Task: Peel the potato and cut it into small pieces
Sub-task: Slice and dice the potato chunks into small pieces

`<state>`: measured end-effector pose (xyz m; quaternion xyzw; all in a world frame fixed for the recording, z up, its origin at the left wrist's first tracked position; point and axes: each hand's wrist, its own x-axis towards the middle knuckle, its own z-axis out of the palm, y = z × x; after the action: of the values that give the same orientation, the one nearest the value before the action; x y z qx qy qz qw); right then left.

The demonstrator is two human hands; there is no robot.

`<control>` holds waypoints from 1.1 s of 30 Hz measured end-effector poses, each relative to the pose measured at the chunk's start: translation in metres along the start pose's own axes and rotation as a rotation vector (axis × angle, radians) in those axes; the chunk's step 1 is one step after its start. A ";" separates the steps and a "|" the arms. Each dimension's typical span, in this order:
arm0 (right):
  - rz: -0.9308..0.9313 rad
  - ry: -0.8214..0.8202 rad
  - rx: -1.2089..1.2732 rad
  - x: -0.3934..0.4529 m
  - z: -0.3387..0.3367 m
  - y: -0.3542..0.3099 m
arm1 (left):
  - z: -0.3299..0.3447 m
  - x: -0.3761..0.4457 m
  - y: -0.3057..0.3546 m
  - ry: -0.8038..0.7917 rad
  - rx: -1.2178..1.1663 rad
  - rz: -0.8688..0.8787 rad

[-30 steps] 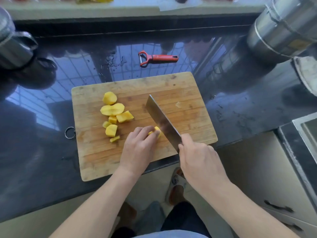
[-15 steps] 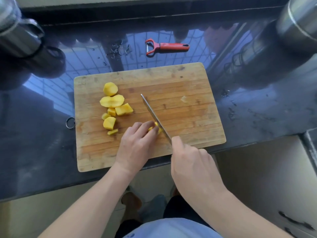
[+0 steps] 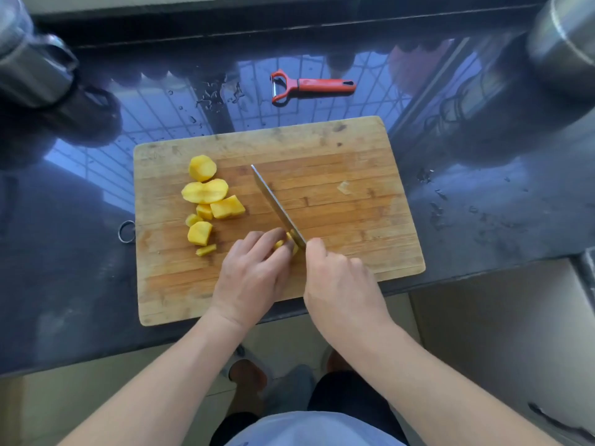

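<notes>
A wooden cutting board (image 3: 338, 162) lies on the dark glossy counter. Several yellow peeled potato pieces (image 3: 206, 191) sit on its left half. My left hand (image 3: 254, 272) holds a small potato piece (image 3: 280, 243) down with curled fingertips near the board's front middle. My right hand (image 3: 338, 284) grips the handle of a cleaver (image 3: 273, 201), index finger along the spine. The blade stands on edge and meets the held piece right beside my left fingertips. Most of that piece is hidden under my fingers.
A red peeler (image 3: 309, 86) lies on the counter behind the board. Steel pots stand at the far left (image 3: 29, 69) and far right (image 3: 566, 43). A small potato scrap (image 3: 344, 187) lies on the board's right half. The counter edge runs just under my wrists.
The cleaver blade turned from flat-tilted to upright on edge and came down onto the held piece. The camera view shifted, so the board sits lower and more central.
</notes>
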<state>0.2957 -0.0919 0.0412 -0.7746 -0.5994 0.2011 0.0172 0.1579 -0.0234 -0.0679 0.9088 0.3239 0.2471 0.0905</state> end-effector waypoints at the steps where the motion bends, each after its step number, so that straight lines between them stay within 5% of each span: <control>1: 0.015 0.019 0.030 0.007 0.000 0.003 | 0.000 0.000 0.000 0.008 0.003 0.001; 8: 0.037 0.143 0.165 -0.007 -0.009 0.029 | -0.001 0.000 0.001 0.011 0.004 0.000; 33: 0.045 0.079 -0.078 -0.040 -0.007 -0.007 | 0.000 0.001 0.001 0.033 -0.005 -0.005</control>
<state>0.2836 -0.1261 0.0615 -0.7952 -0.5881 0.1473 0.0058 0.1593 -0.0234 -0.0667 0.9036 0.3268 0.2627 0.0878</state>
